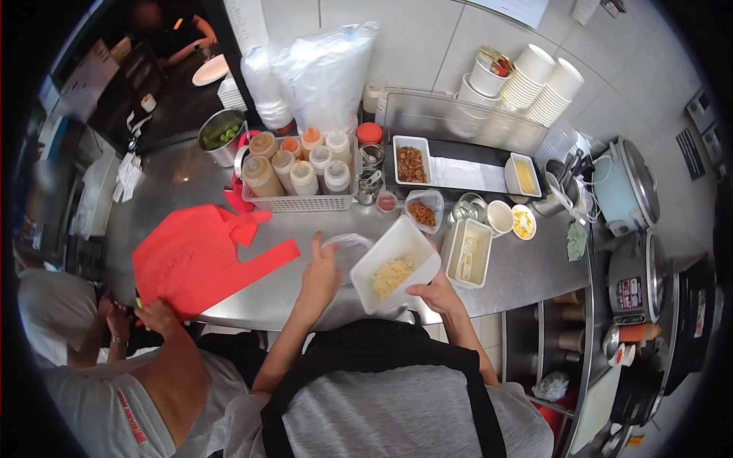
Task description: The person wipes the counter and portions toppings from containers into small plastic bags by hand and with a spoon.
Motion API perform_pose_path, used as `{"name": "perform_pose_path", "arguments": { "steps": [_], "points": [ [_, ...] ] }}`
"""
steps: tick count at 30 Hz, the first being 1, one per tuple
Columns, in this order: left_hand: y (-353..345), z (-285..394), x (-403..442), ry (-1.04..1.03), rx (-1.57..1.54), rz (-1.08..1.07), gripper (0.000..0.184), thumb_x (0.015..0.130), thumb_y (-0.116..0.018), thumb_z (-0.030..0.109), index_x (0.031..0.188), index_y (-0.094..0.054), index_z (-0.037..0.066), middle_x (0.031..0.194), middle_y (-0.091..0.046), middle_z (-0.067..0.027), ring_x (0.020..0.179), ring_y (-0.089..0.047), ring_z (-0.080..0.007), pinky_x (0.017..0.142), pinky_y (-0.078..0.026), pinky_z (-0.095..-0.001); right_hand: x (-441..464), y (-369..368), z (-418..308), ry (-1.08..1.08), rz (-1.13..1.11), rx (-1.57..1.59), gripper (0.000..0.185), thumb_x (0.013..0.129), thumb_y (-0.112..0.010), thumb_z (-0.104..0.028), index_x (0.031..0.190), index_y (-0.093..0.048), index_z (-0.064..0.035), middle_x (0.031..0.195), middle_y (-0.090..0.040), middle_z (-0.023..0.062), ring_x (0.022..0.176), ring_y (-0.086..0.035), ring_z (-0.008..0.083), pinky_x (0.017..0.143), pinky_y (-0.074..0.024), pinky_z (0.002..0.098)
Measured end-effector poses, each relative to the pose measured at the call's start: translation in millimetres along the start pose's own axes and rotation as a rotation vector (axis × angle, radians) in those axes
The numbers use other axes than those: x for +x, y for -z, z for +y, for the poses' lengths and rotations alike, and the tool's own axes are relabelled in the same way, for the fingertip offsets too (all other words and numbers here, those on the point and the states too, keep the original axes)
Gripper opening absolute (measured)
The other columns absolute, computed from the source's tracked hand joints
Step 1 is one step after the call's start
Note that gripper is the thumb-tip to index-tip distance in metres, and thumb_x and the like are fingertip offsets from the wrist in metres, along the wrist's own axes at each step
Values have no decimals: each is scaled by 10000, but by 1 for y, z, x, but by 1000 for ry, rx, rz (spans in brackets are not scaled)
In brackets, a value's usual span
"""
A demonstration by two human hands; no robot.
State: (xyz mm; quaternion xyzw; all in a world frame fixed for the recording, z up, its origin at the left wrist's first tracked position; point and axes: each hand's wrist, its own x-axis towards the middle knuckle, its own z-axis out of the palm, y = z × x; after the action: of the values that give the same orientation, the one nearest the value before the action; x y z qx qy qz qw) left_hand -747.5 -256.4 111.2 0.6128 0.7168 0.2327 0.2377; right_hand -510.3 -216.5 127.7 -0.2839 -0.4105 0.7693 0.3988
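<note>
My right hand [439, 293] grips the right side of a white rectangular tub [416, 258], thumb over its rim. The tub is tilted, and pale chopped food [392, 278] lies at its lower end. My left hand [319, 276] is raised over the counter with its fingers stretched out. Just right of those fingers is a clear round plastic bowl or lid [347, 252]; I cannot tell whether they touch it. Another white tub [467, 256] with a scoop [466, 259] inside stands to the right.
A grey basket [301, 203] of sauce bottles stands at the back. A co-worker's hand [156, 314] touches a red bag [195, 259] on the left. A small bag of brown topping [422, 212], a cup [500, 217] and stacked paper bowls [561, 91] are on the right.
</note>
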Motion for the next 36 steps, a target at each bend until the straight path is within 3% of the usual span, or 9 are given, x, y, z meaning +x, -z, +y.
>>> {"name": "perform_pose_path", "arguments": {
  "steps": [8,11,13,16,19,22,26,29,36],
  "points": [
    [-10,19,-2,-335,-180,-177,603,700,-563,-15,1278,-392,3,1449,-185,-228,1062,-520,-422,863,-464,-438,12,-15,-16,235,157,-596,963,584,-834,-71,1329,-223,-43,1254,-394,129,1158,-445,236,945,-422,375],
    [-13,28,1,-194,-381,-322,668,684,-601,9,1311,-370,13,1443,-217,-223,1130,-485,-405,856,-473,-410,16,-6,-10,313,175,-881,978,571,-839,-69,1335,-229,-42,1249,-401,135,1148,-455,228,920,-445,350],
    [-31,17,7,-265,-383,-254,700,674,-616,14,1327,-363,32,1440,-230,-222,1159,-464,-393,847,-481,-394,15,-10,-14,371,191,-1090,976,565,-849,-94,1330,-246,-31,1250,-400,140,1143,-461,233,888,-474,345],
    [-36,15,9,-241,-440,-274,717,665,-623,9,1333,-363,42,1432,-249,-222,1182,-448,-384,836,-490,-375,16,-20,-20,318,226,-1075,969,539,-862,-160,1319,-306,-16,1245,-398,195,1147,-443,345,946,-399,392],
    [-42,12,15,-241,-494,-299,714,656,-622,3,1325,-375,40,1421,-276,-220,1193,-440,-375,825,-497,-363,19,-28,-26,337,206,-1155,952,541,-853,-136,1317,-313,-24,1225,-409,196,1142,-446,351,946,-400,398],
    [-40,12,17,-199,-514,-337,714,645,-627,7,1316,-384,32,1406,-305,-217,1206,-427,-367,858,-483,-368,23,-32,-30,320,156,-1190,952,530,-856,-121,1323,-334,-54,1255,-409,154,1146,-463,297,819,-515,358],
    [-40,11,19,-162,-554,-369,713,636,-633,17,1306,-389,12,1394,-327,-212,1217,-413,-366,947,-426,-381,27,-31,-30,376,125,-1292,955,536,-855,-129,1330,-328,-54,1249,-410,159,1168,-436,317,893,-463,375],
    [-41,7,21,-212,-536,-305,670,637,-646,17,1269,-425,-16,1221,-478,-182,946,-581,-252,735,-499,-320,30,-30,-30,371,120,-1320,955,542,-853,-124,1334,-324,-54,1258,-405,159,1174,-428,317,920,-440,373],
    [-61,-18,30,-240,-460,-203,744,670,-656,12,1352,-356,23,1379,-335,-187,1110,-518,-274,756,-522,-299,35,18,-10,240,209,-772,921,619,-797,-41,1378,-275,-80,1298,-406,104,1188,-436,233,961,-412,347]
  ]
}}
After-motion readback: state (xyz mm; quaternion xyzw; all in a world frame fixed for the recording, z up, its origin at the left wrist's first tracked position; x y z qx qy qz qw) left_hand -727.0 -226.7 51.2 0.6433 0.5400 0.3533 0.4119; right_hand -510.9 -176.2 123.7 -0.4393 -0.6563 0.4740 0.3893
